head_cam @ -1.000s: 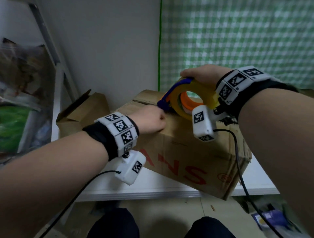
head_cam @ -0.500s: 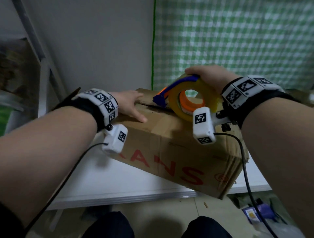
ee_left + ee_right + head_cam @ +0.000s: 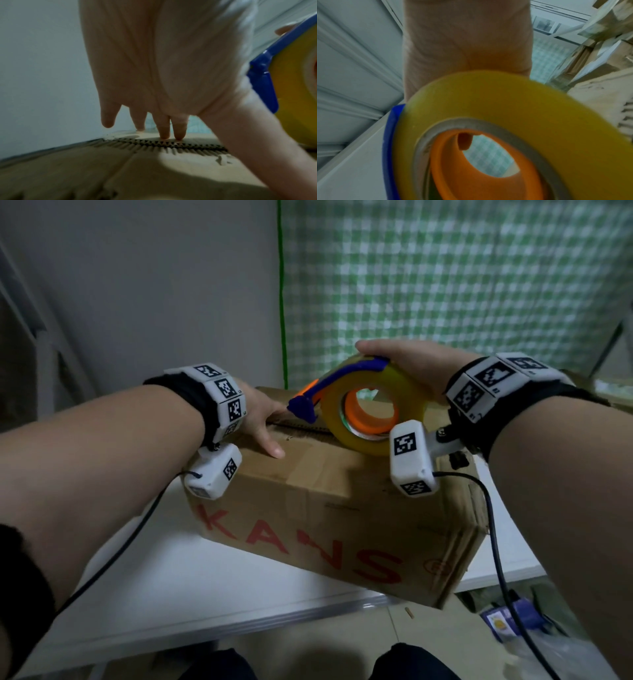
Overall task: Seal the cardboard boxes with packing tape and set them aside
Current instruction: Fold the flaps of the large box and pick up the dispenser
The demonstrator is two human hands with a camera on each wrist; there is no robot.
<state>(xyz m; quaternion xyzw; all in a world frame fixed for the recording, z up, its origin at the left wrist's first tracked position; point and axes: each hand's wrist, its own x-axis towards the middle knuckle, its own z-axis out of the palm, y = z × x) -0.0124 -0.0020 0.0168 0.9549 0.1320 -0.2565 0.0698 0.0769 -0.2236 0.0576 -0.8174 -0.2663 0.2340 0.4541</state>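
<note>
Your left hand (image 3: 262, 419) lay flat on top of the cardboard box (image 3: 342, 508), fingers (image 3: 163, 129) straight and slightly spread, tips touching the flap seam (image 3: 163, 145). Your right hand (image 3: 407, 364) gripped the tape dispenser (image 3: 363, 405) from above, fingers curled over its yellow roll, which rested on the box top. The box sat on the white table (image 3: 171, 594), one corner overhanging the edge.

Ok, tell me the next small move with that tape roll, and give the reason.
Probably lower the yellow tape roll in its blue dispenser, gripped by the right hand, onto the open flap seam of the brown cardboard box. The left hand presses the flaps flat there; no tape visibly bridges the gap.
</note>
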